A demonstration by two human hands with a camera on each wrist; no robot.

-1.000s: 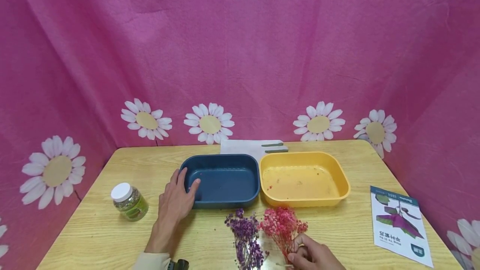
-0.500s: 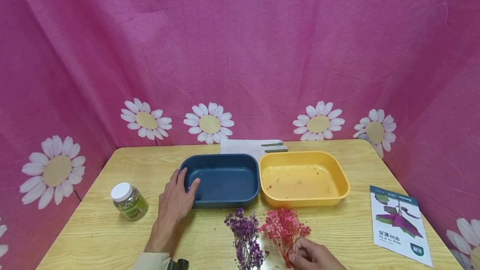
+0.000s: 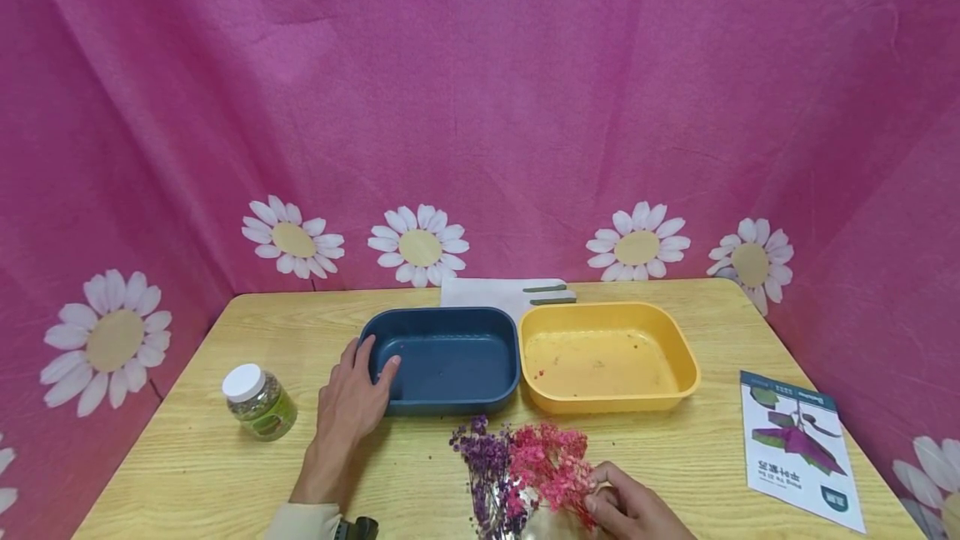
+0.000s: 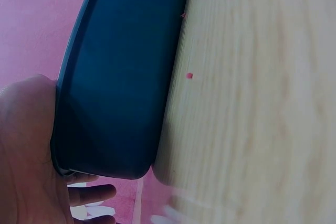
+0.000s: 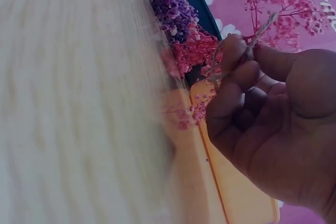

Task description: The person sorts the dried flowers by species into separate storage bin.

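My left hand [image 3: 352, 398] holds the left end of a dark blue plastic tray [image 3: 453, 408], its thumb over the rim. In the left wrist view the fingers [image 4: 92, 195] reach past the tray's corner. My right hand [image 3: 633, 507] pinches a bunch of pink dried flowers [image 3: 551, 461] low on its stems. Twine [image 5: 262, 30] shows at the pinching fingertips in the right wrist view. The pink heads lean left against a bunch of purple dried flowers [image 3: 483, 461], whose lower end is cut off by the head view's bottom edge.
A yellow tray [image 3: 611, 407] stands right beside the blue one. White sheet [image 3: 487, 294] with two dark green strips lies behind. At the left is a white-lidded jar [image 3: 262, 407]; a seed packet [image 3: 798, 448] lies right. Tiny pink bits [image 4: 189, 75] dot the table.
The pink flowers have tipped left, now partly covering the purple bunch. My right hand has turned slightly with them, while my left hand and both trays have stayed put.
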